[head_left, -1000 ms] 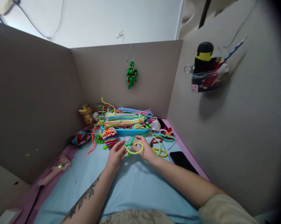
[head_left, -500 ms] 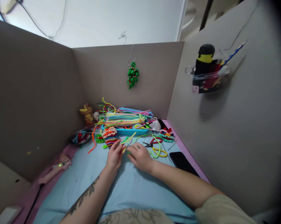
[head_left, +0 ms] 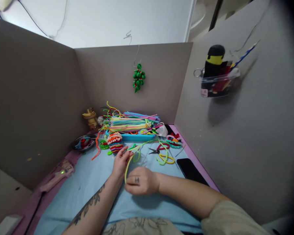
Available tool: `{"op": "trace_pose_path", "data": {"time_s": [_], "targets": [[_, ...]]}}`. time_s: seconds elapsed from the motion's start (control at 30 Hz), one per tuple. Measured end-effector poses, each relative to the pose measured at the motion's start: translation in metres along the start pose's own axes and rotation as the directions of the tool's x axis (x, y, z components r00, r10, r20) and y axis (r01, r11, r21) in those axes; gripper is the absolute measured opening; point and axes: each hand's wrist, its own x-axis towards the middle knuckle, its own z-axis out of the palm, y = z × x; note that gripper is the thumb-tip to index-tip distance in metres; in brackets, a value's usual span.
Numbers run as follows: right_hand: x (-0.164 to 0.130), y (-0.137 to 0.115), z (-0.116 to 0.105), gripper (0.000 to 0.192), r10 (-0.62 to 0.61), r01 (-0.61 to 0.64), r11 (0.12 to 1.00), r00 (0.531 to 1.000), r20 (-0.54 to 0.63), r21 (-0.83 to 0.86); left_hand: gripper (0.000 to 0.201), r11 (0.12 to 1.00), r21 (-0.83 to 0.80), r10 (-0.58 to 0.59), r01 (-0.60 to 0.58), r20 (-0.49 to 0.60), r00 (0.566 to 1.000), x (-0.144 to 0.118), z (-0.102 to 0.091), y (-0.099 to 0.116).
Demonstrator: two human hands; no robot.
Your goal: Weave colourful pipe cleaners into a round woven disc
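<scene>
My left hand [head_left: 121, 161] pinches a yellow-green pipe cleaner [head_left: 126, 170] between thumb and fingers. The strip bends down in a curve to my right hand [head_left: 142, 181], which is closed on its lower end in a loose fist, nearer to my body. Beyond the left fingertips, pale green lengths fan out and one curls into a loop [head_left: 137, 156]; how they join is too small to tell. Just behind the left hand lies a striped, multicoloured fuzzy piece [head_left: 116, 147] with an orange ruffled top. Scissors [head_left: 168, 159] with red and yellow handles lie right of the hands, under a loose green pipe cleaner [head_left: 165, 150].
A blue tray [head_left: 139, 138] at the back bears bundles of pastel pipe cleaners [head_left: 129, 123]. A metal bowl [head_left: 75, 144] and a pink glue gun [head_left: 57, 176] lie left, a black phone [head_left: 191, 170] right. Grey panels [head_left: 161, 81] enclose three sides; a green ornament [head_left: 139, 77] hangs behind.
My right hand has moved down toward my body, drawing the yellow-green pipe cleaner into a curve. My left hand has stayed nearly in place.
</scene>
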Motion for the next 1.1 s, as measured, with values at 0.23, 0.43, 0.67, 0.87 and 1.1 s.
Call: {"op": "trace_pose_path", "data": {"time_s": [0.23,0.43,0.67,0.87,1.1], "targets": [[0.015,-0.013,-0.015,0.005,-0.116,0.129,0.978,0.989,-0.092,0.161,0.042,1.0,0.007,0.012,-0.012,-0.027,1.0,0.006,-0.004,0.002],[-0.015,0.023,-0.009,0.031,0.57,-0.483,0.798,0.799,-0.191,0.361,0.046,0.988,0.091,0.127,-0.128,0.008,0.992,0.001,-0.001,0.004],[-0.025,0.043,0.006,0.01,0.871,-0.818,0.485,0.483,-0.089,0.31,0.042,0.96,0.209,0.171,-0.189,0.104,0.98,-0.007,0.004,0.003],[-0.026,0.047,0.007,0.009,0.914,-0.848,0.396,0.399,-0.069,0.351,0.038,0.923,0.293,0.214,-0.248,0.144,0.966,-0.009,0.004,0.0],[-0.027,0.05,0.01,0.006,0.963,-0.861,0.247,0.27,-0.011,0.444,0.037,0.913,0.318,0.219,-0.254,0.141,0.965,-0.01,0.005,0.001]]}}
